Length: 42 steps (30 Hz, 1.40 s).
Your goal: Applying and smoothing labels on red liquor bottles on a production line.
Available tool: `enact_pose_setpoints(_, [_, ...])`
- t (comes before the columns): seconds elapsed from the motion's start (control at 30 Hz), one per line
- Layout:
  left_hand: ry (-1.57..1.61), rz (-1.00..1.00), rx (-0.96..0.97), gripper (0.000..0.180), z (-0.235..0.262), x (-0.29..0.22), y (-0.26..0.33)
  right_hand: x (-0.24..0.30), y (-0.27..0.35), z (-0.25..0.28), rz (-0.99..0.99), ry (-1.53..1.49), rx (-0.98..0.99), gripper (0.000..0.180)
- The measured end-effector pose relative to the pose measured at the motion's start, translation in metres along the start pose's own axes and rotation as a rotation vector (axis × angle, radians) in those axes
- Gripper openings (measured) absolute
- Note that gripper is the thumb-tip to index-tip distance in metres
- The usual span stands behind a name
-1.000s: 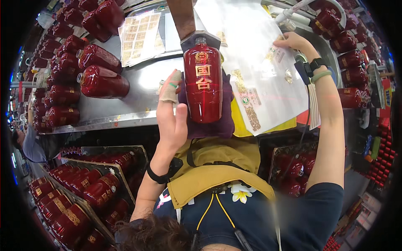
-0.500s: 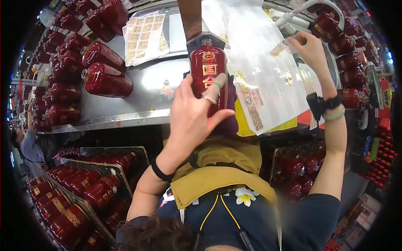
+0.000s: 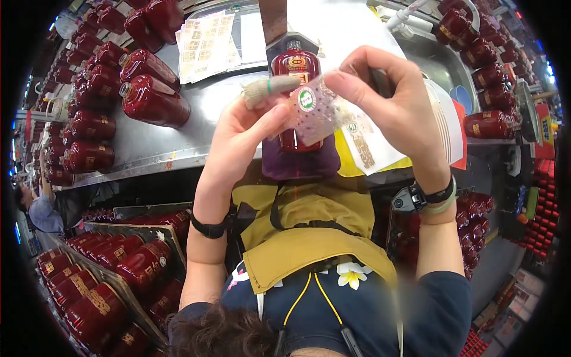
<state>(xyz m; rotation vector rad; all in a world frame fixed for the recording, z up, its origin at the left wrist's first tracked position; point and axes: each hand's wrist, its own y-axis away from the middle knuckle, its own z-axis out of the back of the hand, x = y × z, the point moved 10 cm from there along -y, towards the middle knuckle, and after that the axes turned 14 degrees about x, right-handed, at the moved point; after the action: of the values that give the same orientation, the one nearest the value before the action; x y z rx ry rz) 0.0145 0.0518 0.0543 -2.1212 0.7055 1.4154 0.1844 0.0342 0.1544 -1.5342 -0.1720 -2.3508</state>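
A translucent sticker piece [image 3: 316, 113] with a green-and-white round mark is stretched between my two hands, above the bottle. My right hand [image 3: 392, 98] pinches its upper right corner between thumb and fingers. At the left edge my left hand [image 3: 241, 128] grips it with the thumb; a pale covering with a green band wraps one finger. Beneath, a dark red glass bottle [image 3: 295, 62] with gold print lies neck away from me on a purple cloth [image 3: 297, 166], its middle hidden by the sticker. Right of it is a white sheet [image 3: 372, 149] with gold stickers.
Red bottles [image 3: 154, 101] lie on the metal table [image 3: 134, 152] at left, near stacked sticker sheets [image 3: 205, 41]. A metal sink [image 3: 443, 65] with a white faucet pipe [image 3: 410, 12] and a blue cup [image 3: 461, 98] is at right. Bottle crates [image 3: 134, 271] stand below left.
My left hand has left the bottle and now holds the sticker's left edge. My right hand has come inward and toward me with the sticker, from over the white sheet.
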Motion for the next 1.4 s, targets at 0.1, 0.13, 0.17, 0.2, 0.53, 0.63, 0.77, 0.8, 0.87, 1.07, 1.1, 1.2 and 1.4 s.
enact_pose_setpoints(0.1, [-0.026,0.107,0.008,0.04,0.004,0.005,0.023,-0.043,0.022,-0.02,-0.12,-0.157,-0.018,0.016])
enact_pose_setpoints(0.13, [-0.031,0.113,0.034,0.039,0.001,0.002,0.029,-0.056,0.032,-0.029,-0.176,-0.198,0.001,0.016])
enact_pose_setpoints(0.17, [-0.018,0.163,0.001,0.038,0.003,0.005,0.036,-0.067,0.042,-0.036,-0.208,-0.224,0.016,0.016])
enact_pose_setpoints(0.2, [-0.015,0.167,-0.004,0.038,0.005,0.005,0.039,-0.076,0.05,-0.045,-0.239,-0.253,0.035,0.016])
enact_pose_setpoints(0.53, [-0.262,0.216,-0.128,0.039,0.039,0.049,0.017,-0.136,0.046,-0.054,-0.35,-0.225,-0.175,0.022])
enact_pose_setpoints(0.63, [-0.145,0.174,-0.171,0.036,0.041,0.062,0.016,-0.141,0.045,-0.058,-0.348,-0.294,-0.182,0.026])
enact_pose_setpoints(0.77, [-0.126,0.144,-0.203,0.033,0.038,0.059,0.014,-0.152,0.047,-0.06,-0.349,-0.357,-0.164,0.028])
enact_pose_setpoints(0.8, [-0.094,0.155,-0.188,0.032,0.041,0.062,0.014,-0.155,0.048,-0.061,-0.369,-0.373,-0.165,0.028])
enact_pose_setpoints(0.87, [-0.061,0.167,-0.174,0.032,0.043,0.065,0.014,-0.158,0.049,-0.062,-0.392,-0.389,-0.166,0.028])
enact_pose_setpoints(1.07, [-0.014,0.169,-0.144,0.033,0.044,0.067,0.012,-0.159,0.048,-0.065,-0.359,-0.46,-0.178,0.027])
enact_pose_setpoints(1.1, [-0.018,0.179,-0.149,0.034,0.045,0.067,0.012,-0.16,0.049,-0.065,-0.371,-0.446,-0.177,0.027])
enact_pose_setpoints(1.2, [-0.015,0.188,-0.149,0.034,0.046,0.067,0.011,-0.157,0.049,-0.065,-0.371,-0.428,-0.195,0.027])
enact_pose_setpoints(1.4, [-0.023,0.199,-0.146,0.035,0.047,0.068,0.012,-0.155,0.05,-0.065,-0.36,-0.437,-0.212,0.026])
